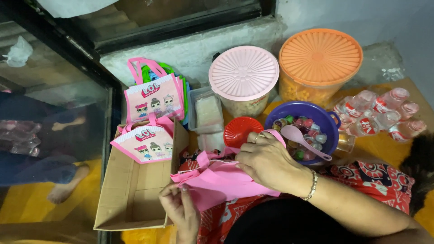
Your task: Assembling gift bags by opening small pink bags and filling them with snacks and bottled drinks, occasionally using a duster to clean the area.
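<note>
With our left hand [181,208] pinching one corner of the pink tote bag [217,180] on our lap and our right hand [266,163] closed on its top, we judge an elbow could tip the purple bowl [327,118] close behind, while the cardboard box [131,194] offers room.

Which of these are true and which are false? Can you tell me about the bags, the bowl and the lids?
1. Both hands hold a pink bag. True: left hand and right hand grip it.
2. The purple bowl has a green spoon. False: the spoon is pink.
3. The big tub has an orange lid. True.
4. The cardboard box is packed full. False: one pink bag leans at its far end.
</note>
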